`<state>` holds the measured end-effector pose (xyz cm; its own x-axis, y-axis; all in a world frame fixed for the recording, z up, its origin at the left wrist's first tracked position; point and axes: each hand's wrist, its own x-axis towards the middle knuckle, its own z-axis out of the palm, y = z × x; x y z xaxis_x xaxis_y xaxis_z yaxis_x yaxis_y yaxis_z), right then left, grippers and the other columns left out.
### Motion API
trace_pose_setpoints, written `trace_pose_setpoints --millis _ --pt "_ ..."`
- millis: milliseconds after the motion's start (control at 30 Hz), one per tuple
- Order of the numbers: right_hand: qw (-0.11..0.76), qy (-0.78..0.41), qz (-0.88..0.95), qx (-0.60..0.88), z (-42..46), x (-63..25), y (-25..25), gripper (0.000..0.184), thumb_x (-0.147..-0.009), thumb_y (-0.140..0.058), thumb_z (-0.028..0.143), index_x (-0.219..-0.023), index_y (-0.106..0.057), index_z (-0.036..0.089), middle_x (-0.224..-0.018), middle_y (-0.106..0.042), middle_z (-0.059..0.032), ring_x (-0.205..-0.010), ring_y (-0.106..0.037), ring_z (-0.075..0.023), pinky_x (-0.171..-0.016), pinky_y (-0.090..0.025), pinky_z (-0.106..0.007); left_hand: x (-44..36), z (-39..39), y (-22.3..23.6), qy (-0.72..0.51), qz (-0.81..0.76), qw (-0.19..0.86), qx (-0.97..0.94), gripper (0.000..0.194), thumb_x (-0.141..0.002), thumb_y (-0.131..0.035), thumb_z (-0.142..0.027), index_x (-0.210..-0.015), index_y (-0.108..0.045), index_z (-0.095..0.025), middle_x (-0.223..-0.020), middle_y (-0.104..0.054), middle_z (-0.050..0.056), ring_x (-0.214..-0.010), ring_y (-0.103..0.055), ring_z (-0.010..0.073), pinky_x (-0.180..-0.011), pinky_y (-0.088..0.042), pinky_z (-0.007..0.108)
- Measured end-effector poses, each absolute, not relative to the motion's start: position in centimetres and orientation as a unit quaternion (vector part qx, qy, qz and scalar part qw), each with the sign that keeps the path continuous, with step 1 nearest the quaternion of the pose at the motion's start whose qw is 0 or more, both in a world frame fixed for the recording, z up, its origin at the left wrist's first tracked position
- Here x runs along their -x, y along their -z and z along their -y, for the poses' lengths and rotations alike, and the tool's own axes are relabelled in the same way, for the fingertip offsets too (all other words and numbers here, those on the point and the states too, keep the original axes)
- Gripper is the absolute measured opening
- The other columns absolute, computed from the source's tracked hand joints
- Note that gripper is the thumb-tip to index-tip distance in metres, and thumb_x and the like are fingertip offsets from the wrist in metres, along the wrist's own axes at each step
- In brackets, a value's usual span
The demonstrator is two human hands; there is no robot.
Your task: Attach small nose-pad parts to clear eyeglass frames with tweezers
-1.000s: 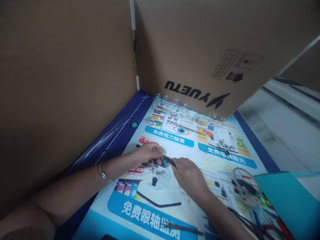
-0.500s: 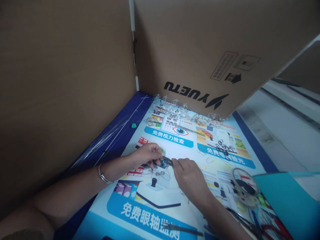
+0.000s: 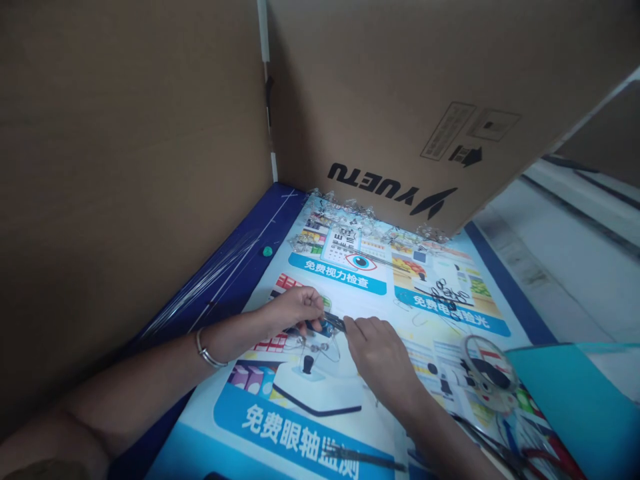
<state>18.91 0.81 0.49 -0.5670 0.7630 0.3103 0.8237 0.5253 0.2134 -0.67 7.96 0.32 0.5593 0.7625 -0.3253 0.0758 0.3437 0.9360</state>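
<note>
My right hand (image 3: pixel 379 352) is closed around a pair of dark pliers (image 3: pixel 335 322), whose jaws point left to my other hand's fingertips. My left hand (image 3: pixel 303 307) is pinched at the tip of those jaws. A thin wire piece (image 3: pixel 320 348) with small clear parts hangs just below both hands, and its upper end runs up into my left fingers. What exactly lies between the jaws is too small to make out. A metal bangle (image 3: pixel 207 350) circles my left wrist.
Cardboard panels (image 3: pixel 390 87) stand at the left and back. Several clear wire pieces (image 3: pixel 360 215) line the back. Long thin wires (image 3: pixel 210 273) lie at left, beside a green cap (image 3: pixel 267 251). Black loops (image 3: pixel 447 293), a round clear dish (image 3: pixel 490 363) and red-handled scissors (image 3: pixel 543 457) are at right.
Almost nothing differs. The pliers and my right hand have shifted very slightly; both hands keep their grip.
</note>
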Motion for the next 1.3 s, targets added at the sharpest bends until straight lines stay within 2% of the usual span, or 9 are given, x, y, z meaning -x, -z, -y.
trace_pose_setpoints --millis 533,833,1000,1300 --pt "0.105 0.143 0.87 0.461 -0.81 -19.01 -0.01 0.029 -0.083 -0.045 0.013 -0.11 -0.054 0.009 -0.083 -0.058 -0.0102 -0.08 -0.049 -0.0204 -0.071 -0.036 -0.034 0.56 -7.66 -0.99 -0.229 -0.419 0.702 -0.528 0.015 -0.07 -0.061 -0.023 -0.073 -0.05 -0.013 -0.056 -0.059 0.001 -0.044 -0.052 0.007 -0.037 -0.04 0.014" --pt "0.095 0.146 0.873 0.456 -0.95 -19.01 -0.3 0.028 -0.084 -0.043 0.012 -0.11 -0.054 0.008 -0.083 -0.059 -0.0099 -0.078 -0.05 -0.0198 -0.07 -0.037 -0.033 0.64 -7.7 -0.48 -0.237 -0.409 0.697 -0.539 0.008 -0.072 -0.057 -0.019 -0.074 -0.051 -0.013 -0.057 -0.058 0.0 -0.05 -0.055 0.0081 -0.038 -0.04 0.013" --pt "0.098 0.128 0.872 0.461 -1.02 -19.08 -0.23 0.026 -0.084 -0.044 0.014 -0.107 -0.056 0.008 -0.081 -0.06 -0.0091 -0.076 -0.05 -0.0188 -0.069 -0.038 -0.032 0.66 -7.68 -0.34 -0.236 -0.406 0.7 -0.538 0.011 -0.072 -0.057 -0.021 -0.075 -0.051 -0.013 -0.058 -0.056 0.0 -0.053 -0.057 0.0092 -0.038 -0.04 0.012" --pt "0.112 0.157 0.857 0.478 -0.76 -18.8 0.06 0.025 -0.084 -0.045 0.017 -0.106 -0.056 0.009 -0.081 -0.058 -0.0095 -0.079 -0.05 -0.0194 -0.07 -0.036 -0.033 0.34 -7.49 -0.14 -0.255 -0.421 0.687 -0.535 0.012 -0.072 -0.057 -0.021 -0.076 -0.049 -0.013 -0.06 -0.06 0.001 -0.05 -0.055 0.0082 -0.04 -0.042 0.014"
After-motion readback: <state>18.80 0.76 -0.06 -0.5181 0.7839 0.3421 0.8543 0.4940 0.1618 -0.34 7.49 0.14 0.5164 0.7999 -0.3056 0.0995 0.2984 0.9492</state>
